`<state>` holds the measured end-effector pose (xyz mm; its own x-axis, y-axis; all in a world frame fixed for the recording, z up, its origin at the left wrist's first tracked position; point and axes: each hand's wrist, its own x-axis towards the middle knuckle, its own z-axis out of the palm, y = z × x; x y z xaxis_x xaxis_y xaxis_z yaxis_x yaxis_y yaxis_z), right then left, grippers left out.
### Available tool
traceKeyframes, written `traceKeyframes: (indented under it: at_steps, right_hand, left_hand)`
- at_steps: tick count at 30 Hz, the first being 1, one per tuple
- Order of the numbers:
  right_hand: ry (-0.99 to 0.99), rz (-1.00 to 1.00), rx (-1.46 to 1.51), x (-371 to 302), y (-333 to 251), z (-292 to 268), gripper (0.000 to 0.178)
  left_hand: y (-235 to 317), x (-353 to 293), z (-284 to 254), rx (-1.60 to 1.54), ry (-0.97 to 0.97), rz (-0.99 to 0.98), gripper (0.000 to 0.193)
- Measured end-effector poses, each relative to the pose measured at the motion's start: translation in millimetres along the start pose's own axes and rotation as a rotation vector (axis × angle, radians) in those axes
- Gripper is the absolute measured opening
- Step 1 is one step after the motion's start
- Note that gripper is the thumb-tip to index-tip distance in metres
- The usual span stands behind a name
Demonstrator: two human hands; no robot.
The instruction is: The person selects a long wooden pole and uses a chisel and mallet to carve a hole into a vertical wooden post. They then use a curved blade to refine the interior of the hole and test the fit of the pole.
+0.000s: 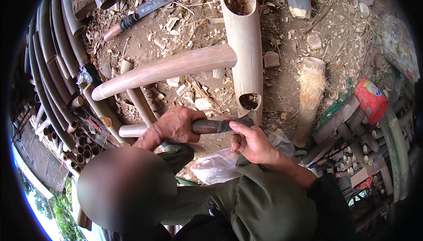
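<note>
My left hand [178,124] is closed around the rear of a dark wooden handle [206,127] belonging to a bladed hand tool. My right hand [254,141] pinches the tool's dark neck, thumb on top. The blade end points right, beside the lower hole of a thick bamboo post [247,60]; its exact shape is partly hidden by my fingers. The post has two round cut holes, with shavings inside the upper one. A long bamboo crosspiece [167,68] meets the post's left side, and another pale bamboo rail [132,130] lies behind my left hand.
A machete [163,3] lies on the chip-strewn ground at the top. Bamboo poles [48,64] are stacked at the left. A frayed bamboo stump [309,95], a red packet [371,101] and more cut bamboo are at the right. A clear plastic bag [216,167] lies near my knees.
</note>
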<state>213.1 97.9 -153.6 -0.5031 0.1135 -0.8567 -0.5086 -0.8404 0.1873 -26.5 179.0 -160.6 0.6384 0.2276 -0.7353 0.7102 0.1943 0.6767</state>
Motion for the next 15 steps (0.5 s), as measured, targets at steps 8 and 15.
traceKeyframes:
  at_steps: [8, 15]
  right_hand:
    - [0.346, -0.241, -0.735, -4, 19, -21, 0.032]
    - [0.449, -0.544, -1.043, -11, 33, -41, 0.029]
  left_hand:
    - [-2, 8, 154, -0.509, 0.29, -0.132, 0.04]
    - [60, 12, 183, -0.537, 0.359, -0.153, 0.047]
